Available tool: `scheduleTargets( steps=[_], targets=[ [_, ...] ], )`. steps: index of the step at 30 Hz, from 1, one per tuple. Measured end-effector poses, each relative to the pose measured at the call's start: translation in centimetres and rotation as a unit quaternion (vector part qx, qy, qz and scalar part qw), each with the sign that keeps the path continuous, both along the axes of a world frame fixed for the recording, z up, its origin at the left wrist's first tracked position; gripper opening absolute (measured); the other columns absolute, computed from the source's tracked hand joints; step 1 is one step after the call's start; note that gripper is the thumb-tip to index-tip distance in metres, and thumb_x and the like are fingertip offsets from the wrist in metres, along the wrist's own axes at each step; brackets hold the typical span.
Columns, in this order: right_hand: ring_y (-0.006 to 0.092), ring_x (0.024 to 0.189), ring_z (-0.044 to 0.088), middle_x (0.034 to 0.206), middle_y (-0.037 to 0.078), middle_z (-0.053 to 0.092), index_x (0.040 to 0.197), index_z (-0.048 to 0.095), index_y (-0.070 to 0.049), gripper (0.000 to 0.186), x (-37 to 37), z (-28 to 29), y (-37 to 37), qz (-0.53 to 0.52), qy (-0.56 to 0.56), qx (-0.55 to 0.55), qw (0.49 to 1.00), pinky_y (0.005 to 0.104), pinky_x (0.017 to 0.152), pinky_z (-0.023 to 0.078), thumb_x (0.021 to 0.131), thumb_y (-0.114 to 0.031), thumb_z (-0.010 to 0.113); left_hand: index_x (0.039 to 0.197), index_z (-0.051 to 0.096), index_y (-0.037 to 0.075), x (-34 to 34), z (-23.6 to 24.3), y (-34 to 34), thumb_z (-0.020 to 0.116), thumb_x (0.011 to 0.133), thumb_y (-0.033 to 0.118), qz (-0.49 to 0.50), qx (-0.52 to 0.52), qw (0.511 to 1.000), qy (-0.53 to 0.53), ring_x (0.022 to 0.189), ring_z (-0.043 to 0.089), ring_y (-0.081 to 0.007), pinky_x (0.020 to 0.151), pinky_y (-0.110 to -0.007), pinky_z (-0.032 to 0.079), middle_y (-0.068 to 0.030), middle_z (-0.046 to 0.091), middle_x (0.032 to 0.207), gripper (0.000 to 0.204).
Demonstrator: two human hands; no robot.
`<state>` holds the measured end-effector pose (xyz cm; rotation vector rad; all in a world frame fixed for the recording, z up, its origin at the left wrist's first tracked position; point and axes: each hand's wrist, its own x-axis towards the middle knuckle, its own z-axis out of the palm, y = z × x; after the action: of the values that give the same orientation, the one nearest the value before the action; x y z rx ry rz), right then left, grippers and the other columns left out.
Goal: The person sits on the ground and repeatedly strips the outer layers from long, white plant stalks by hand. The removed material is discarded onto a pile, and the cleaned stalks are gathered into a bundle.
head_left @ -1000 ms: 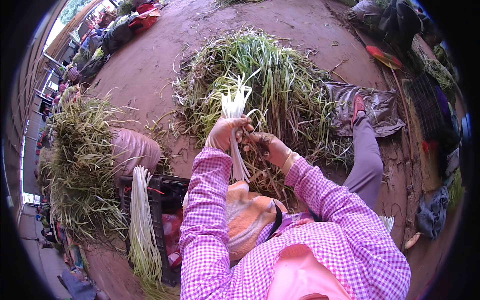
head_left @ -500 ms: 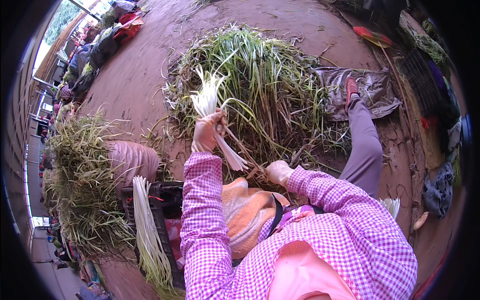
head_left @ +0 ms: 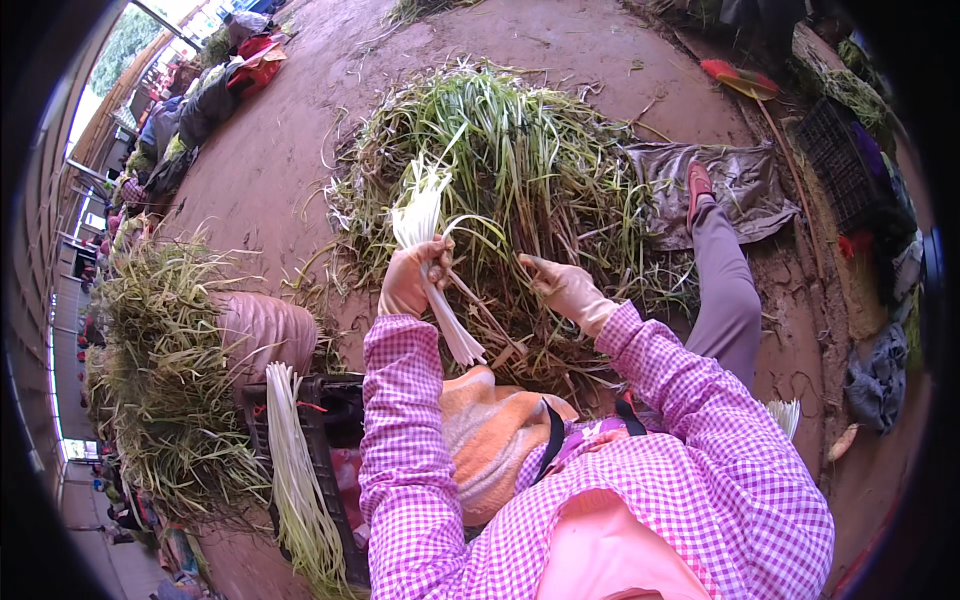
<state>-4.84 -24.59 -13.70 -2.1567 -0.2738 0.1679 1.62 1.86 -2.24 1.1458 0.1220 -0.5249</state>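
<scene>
My gloved left hand (head_left: 408, 276) is closed round a bunch of blanched, chive-like stalks (head_left: 420, 212). Their white ends fan out above the fist and more white lengths stick out below it. One green leaf and a thin brownish strand trail from the bunch to the right. To the right of it, my gloved right hand (head_left: 570, 290) hovers over the near part of a big heap of green leafy stalks (head_left: 500, 160). Its index finger stretches toward the left, the other fingers are partly curled, and I see nothing in it.
At my left a dark plastic crate (head_left: 318, 470) has a bunch of white stalks (head_left: 297, 470) over its edge. Beyond it lies a wrapped bundle of green stalks (head_left: 265, 335). A grey sheet (head_left: 745, 200) lies under my red shoe (head_left: 698, 185). A broom (head_left: 740, 78) stands far right.
My right hand has risen from below the bunch, near my lap, to over the heap, its index finger now stretched out. The left hand with the bunch has shifted slightly lower.
</scene>
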Motion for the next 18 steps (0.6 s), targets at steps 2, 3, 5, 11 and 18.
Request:
scheduleTargets(
  steps=[2,3,5,11,18],
  targets=[
    [0.0316,0.085,0.066,0.099,0.019,0.067,0.143,0.041,-0.023,0.053,2.0,1.9,2.6,-0.012,0.038,-0.039,0.998,0.0388,0.077,0.053,0.092,-0.014,0.051,0.095,0.061,-0.004,-0.1,0.0,0.0,0.056,0.091,0.01,0.002,0.002,1.0,0.015,0.045,0.047,-0.0075,0.041,-0.021,0.044,-0.0041,0.06,0.067,0.015],
    [0.0326,0.085,0.065,0.101,0.02,0.066,0.144,0.038,-0.022,0.052,3.0,2.3,3.7,-0.013,0.058,-0.07,0.996,0.0393,0.077,0.053,0.094,-0.014,0.048,0.094,0.061,-0.003,-0.2,-0.1,0.0,0.056,0.091,0.009,0.003,0.0,1.0,0.017,0.045,0.047,-0.0075,0.041,-0.022,0.044,-0.0042,0.06,0.066,0.014],
    [0.0327,0.086,0.065,0.103,0.021,0.065,0.146,0.034,-0.022,0.052,5.0,2.4,5.4,-0.028,0.083,-0.119,0.989,0.0401,0.078,0.052,0.096,-0.016,0.046,0.094,0.061,-0.003,-0.3,-0.3,0.0,0.058,0.089,0.009,-0.002,0.014,1.0,0.015,0.045,0.048,-0.0079,0.04,-0.023,0.043,-0.005,0.06,0.066,0.013],
    [0.0217,0.07,0.065,0.086,0.014,0.068,0.145,0.039,-0.018,0.049,8.4,2.1,6.2,-0.103,0.1,-0.022,0.989,0.0353,0.066,0.053,0.097,-0.02,0.051,0.094,0.06,-0.003,-0.6,-0.2,-0.2,0.058,0.089,0.007,-0.002,0.045,0.999,0.029,0.044,0.048,-0.0086,0.038,-0.024,0.042,-0.0057,0.06,0.067,0.012],
    [0.0044,0.057,0.056,0.071,-0.002,0.063,0.119,0.064,-0.011,0.024,6.9,3.4,6.5,-0.06,0.01,0.351,0.935,0.0205,0.047,0.046,0.097,-0.014,0.057,0.093,0.061,-0.003,-0.8,0.7,-0.7,0.062,0.086,0.007,-0.013,0.1,0.995,0.023,0.044,0.049,-0.0079,0.037,-0.023,0.042,-0.0052,0.06,0.066,0.012]
  ],
)
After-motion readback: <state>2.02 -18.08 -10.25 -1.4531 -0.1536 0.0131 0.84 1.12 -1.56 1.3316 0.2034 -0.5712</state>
